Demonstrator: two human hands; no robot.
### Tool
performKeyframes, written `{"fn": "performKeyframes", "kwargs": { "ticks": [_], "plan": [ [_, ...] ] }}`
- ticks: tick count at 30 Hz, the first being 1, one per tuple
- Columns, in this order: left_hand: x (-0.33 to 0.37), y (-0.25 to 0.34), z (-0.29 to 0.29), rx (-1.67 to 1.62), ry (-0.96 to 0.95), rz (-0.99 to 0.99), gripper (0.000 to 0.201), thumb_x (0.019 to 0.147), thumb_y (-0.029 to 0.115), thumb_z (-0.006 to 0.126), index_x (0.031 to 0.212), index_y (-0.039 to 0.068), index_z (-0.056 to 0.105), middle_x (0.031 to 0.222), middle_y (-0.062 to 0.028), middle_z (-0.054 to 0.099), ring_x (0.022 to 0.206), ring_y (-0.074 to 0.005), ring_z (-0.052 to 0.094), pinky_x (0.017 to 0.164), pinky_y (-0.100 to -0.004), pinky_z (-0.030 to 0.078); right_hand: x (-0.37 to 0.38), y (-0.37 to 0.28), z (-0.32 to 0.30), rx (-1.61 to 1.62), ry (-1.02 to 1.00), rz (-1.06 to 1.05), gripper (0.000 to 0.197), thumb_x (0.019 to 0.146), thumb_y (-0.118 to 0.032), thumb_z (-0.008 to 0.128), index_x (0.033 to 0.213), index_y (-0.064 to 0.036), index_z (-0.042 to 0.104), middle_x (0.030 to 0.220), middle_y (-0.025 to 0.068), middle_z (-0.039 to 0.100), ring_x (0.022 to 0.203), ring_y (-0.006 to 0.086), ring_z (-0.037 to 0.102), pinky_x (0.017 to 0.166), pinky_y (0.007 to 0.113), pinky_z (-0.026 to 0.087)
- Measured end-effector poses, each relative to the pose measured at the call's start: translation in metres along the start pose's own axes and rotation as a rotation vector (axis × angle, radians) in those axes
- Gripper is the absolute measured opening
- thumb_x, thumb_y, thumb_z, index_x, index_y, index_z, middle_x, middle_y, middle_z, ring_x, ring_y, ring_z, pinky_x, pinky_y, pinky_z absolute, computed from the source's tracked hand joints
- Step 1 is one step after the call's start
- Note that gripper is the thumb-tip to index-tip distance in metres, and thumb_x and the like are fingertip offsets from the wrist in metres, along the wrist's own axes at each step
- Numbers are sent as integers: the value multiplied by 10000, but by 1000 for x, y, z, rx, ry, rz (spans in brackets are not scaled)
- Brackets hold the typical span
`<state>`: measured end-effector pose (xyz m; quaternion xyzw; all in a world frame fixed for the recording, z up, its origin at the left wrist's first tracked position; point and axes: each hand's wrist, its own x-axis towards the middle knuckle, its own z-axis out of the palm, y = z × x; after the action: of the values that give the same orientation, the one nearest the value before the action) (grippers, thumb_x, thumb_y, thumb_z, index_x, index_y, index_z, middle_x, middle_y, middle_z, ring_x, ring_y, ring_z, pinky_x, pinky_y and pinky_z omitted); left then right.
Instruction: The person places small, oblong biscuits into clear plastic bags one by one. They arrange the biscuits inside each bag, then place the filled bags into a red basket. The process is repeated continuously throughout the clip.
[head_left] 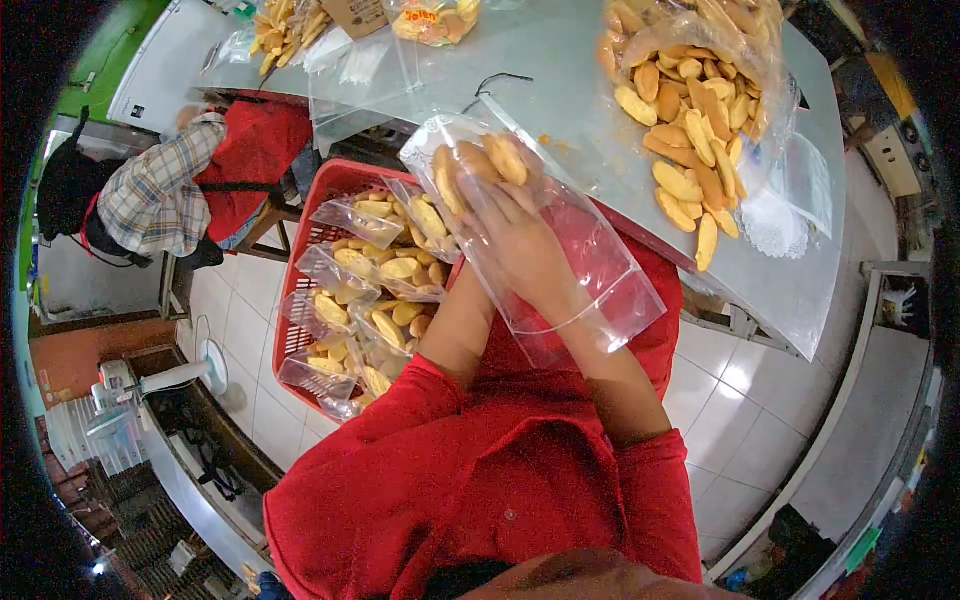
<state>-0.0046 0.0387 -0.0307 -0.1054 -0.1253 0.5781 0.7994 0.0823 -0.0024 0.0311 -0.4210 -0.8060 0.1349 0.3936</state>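
Note:
A long clear plastic bag [615,280] is held up in front of me, its open end around my right wrist. Inside it, my right hand [525,245] reaches toward the closed end, its fingers together against several golden-brown, elongated bread pieces [505,158]. From below, my left forearm goes up behind the bag; my left hand [478,222] supports the bag there, mostly hidden, and its fingers do not show clearly. Close to my left arm stands a red plastic basket [283,290] with several filled clear bags [400,268] of the same bread.
A large open bag of bread pieces [690,130] spills onto the grey table [570,90] at the right. Empty clear bags [785,200] lie beside it. More bread [285,35] is at the far left. A person in a plaid shirt [165,185] sits at the left, near a white fan [212,367].

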Motion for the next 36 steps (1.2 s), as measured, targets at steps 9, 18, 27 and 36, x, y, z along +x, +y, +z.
{"fn": "performKeyframes", "kwargs": {
  "ticks": [9, 18, 27, 36],
  "plan": [
    [2, 65, 16, 185, -3, 336, 541, 872, 430, 568, 1288, 94, 484, 1281, -102, 521, 1189, -260, 451, 1011, -525, 333, -62, 0, -95, -51, -336, 66, 310, 822, -121, 589, 1118, -33, 593, 1123, 149, 598, 1063, 308, 567, 905, 389, 495],
    [-22, 74, 14, 393, 116, 427, 600, 790, 455, 652, 1265, 108, 534, 1252, -93, 553, 1187, -280, 460, 1007, -532, 327, -150, 133, -142, -628, 231, 664, 311, 865, -87, 596, 1155, 3, 525, 998, 197, 575, 922, 387, 570, 843, 466, 467],
    [-26, 74, -4, 374, 257, 383, 653, 795, 552, 637, 1244, 92, 525, 1198, -133, 547, 1105, -326, 480, 953, -562, 387, -90, 123, -154, 0, 319, 683, 346, 888, -86, 547, 1220, 9, 542, 1108, 173, 581, 998, 321, 573, 874, 373, 468],
    [-18, 54, 12, 105, 219, 331, 614, 753, 503, 663, 1202, 97, 560, 1190, -129, 567, 1106, -334, 495, 939, -554, 389, -72, 165, -126, -965, 11, 386, 388, 782, -235, 677, 1095, -26, 583, 1140, 117, 552, 1077, 318, 491, 875, 439, 429]
  ]
}}
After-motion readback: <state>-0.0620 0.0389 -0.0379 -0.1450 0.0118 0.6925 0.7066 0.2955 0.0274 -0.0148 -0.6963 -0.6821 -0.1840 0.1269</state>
